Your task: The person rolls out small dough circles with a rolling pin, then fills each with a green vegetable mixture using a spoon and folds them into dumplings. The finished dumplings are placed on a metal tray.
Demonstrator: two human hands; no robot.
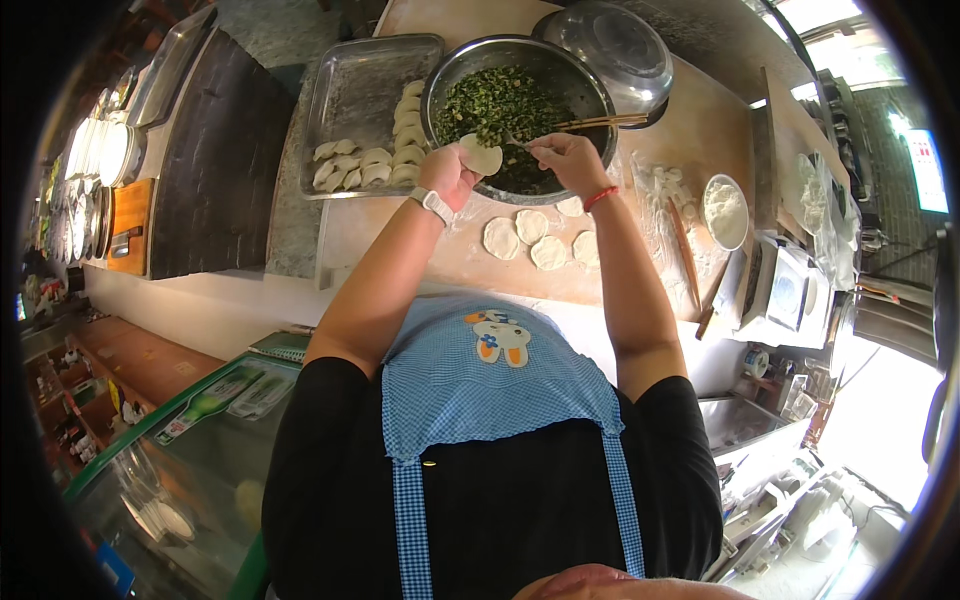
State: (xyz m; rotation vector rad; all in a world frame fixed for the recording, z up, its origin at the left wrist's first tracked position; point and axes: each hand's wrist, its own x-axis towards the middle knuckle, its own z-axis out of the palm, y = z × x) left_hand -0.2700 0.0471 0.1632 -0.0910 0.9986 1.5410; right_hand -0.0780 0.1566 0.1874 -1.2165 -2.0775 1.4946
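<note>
My left hand (pixel 448 175) holds a round dough wrapper (pixel 484 159) at the near left rim of a large steel bowl (pixel 604 94). Chopped green filling (pixel 504 96) lies in that bowl. In my right hand (pixel 570 159) is a metal spoon (pixel 517 142), its tip loaded with filling and held at the wrapper's upper edge. Wooden chopsticks (pixel 604 120) rest over the bowl's right side. Left of the bowl, a metal tray (pixel 356 79) carries rows of folded dumplings (pixel 375 166). Several flat wrappers (pixel 532 226) lie on the floured board between my forearms.
An upturned steel basin (pixel 616 52) stands behind the bowl. To the right are small dough pieces (pixel 664 182), a rolling pin (pixel 684 251), a bowl of flour (pixel 724 213) and a knife (pixel 722 292). A cleaver (pixel 124 240) lies on a cutting board (pixel 130 196) at far left.
</note>
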